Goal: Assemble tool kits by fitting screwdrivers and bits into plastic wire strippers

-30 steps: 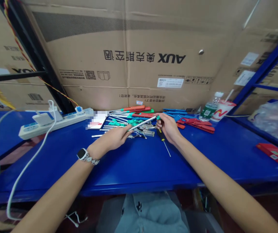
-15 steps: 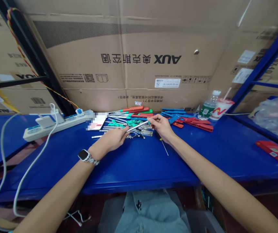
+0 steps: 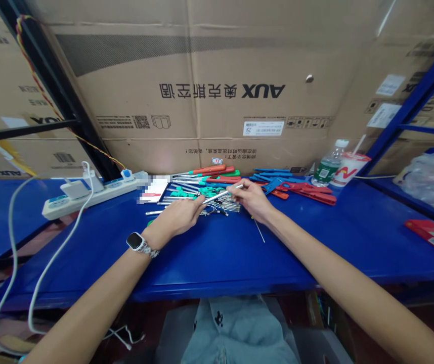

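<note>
A thin silvery rod (image 3: 219, 196) slants up to the right between my two hands. My left hand (image 3: 182, 215), with a watch on its wrist, is closed on the rod's lower end. The fingers of my right hand (image 3: 250, 198) pinch its upper end. Behind and below the rod lies a pile of metal rods and green plastic parts (image 3: 179, 191). Orange-handled tools (image 3: 213, 169) are at the back of the pile. A thin screwdriver (image 3: 258, 230) lies partly under my right hand.
Blue and red plastic pieces (image 3: 308, 192) lie right of my right hand. Beyond them stand a bottle (image 3: 325, 171) and a cup (image 3: 348, 169). A power strip (image 3: 55, 206) with white cables is on the left. A red box (image 3: 429, 233) lies far right on the blue table (image 3: 217, 263).
The view has shifted slightly. The rod's upper end now shows past my right fingertips, and a green piece has come into view beside my left hand.
</note>
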Motion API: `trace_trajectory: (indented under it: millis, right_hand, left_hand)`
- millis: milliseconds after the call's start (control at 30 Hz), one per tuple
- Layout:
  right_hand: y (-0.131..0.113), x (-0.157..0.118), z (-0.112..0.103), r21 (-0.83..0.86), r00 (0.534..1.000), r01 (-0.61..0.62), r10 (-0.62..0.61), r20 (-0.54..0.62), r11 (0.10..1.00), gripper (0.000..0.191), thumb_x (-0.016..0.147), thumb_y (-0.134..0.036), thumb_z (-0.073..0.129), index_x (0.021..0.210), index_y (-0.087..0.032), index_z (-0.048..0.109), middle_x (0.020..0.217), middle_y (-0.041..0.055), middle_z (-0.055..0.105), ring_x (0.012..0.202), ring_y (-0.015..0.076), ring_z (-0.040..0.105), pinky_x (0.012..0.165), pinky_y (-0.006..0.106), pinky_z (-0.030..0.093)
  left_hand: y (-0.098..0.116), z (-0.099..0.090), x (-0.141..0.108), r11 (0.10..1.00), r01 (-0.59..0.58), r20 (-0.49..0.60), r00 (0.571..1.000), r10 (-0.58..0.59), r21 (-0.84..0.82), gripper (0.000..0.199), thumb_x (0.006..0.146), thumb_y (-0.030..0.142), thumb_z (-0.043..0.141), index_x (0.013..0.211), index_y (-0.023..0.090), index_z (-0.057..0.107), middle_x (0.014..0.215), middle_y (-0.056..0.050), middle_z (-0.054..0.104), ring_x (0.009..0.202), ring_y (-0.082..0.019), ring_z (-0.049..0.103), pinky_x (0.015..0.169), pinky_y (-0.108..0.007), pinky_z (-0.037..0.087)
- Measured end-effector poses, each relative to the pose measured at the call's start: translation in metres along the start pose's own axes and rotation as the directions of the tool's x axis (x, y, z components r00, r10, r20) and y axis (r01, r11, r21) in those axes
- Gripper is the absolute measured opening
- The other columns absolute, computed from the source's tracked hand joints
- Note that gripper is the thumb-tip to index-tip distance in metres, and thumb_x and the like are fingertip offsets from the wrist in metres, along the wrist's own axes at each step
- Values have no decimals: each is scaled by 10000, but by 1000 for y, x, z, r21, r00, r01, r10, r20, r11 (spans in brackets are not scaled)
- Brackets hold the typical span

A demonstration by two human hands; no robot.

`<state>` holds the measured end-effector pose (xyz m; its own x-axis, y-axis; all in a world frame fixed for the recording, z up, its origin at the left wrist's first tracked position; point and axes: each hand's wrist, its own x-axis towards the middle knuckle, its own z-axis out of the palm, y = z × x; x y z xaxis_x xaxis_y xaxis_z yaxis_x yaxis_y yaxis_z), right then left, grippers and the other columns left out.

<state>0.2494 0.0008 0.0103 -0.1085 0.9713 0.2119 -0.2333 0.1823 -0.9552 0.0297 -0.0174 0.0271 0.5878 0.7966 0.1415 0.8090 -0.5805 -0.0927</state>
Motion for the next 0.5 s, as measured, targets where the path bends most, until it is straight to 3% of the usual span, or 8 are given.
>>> trace_trajectory:
  millis: [67, 167, 267, 367, 500]
  right_hand:
    - [4, -3, 14, -59, 994, 1, 5, 106, 998, 485, 554, -502, 930, 732, -206, 589, 590, -46, 593, 533, 105, 487, 526, 262, 365]
    - [7, -5, 31, -35, 993, 60, -56, 99, 998, 462, 611, -523, 901, 698, -206, 576, 561, -59, 541, 517, 93, 443, 507, 254, 345]
    - [4, -6, 34, -15, 995, 63, -62, 82, 998, 461, 613, -532, 898, 780, -217, 605, 542, -74, 529, 498, 94, 442, 493, 246, 342]
    - [-1, -9, 31, -31, 990, 80, -76, 118, 996, 469, 622, -559, 883, 829, -217, 640, 619, -42, 624, 542, 110, 521, 533, 258, 402]
    - [-1, -13, 35, -105, 989, 93, -80, 122, 990, 448, 618, -572, 884, 735, -219, 634, 610, -26, 640, 523, 114, 509, 534, 272, 424]
  left_hand:
    - [6, 0, 3, 999, -25, -20, 1000, 24, -37, 323, 1095, 317, 275, 1161, 161, 551, 863, -102, 721, 766, -265, 695, 683, -341, 455]
    - [11, -2, 6, 998, 13, -62, 998, -17, -69, 294, 1078, 302, 309, 1211, 162, 531, 846, -96, 722, 744, -272, 697, 644, -336, 440]
    - [10, -3, 7, 992, 65, -76, 994, -73, -105, 267, 1057, 327, 350, 1152, 149, 525, 781, -97, 699, 704, -284, 686, 600, -332, 413]
    - [9, -6, 4, 978, 72, -105, 990, -94, -194, 231, 1007, 292, 419, 1176, 153, 491, 737, -69, 672, 663, -268, 666, 580, -321, 398]
    - [11, -10, 0, 945, 41, -113, 990, -82, -326, 451, 888, 191, 519, 1322, 137, 410, 700, -22, 642, 600, -235, 630, 571, -309, 386]
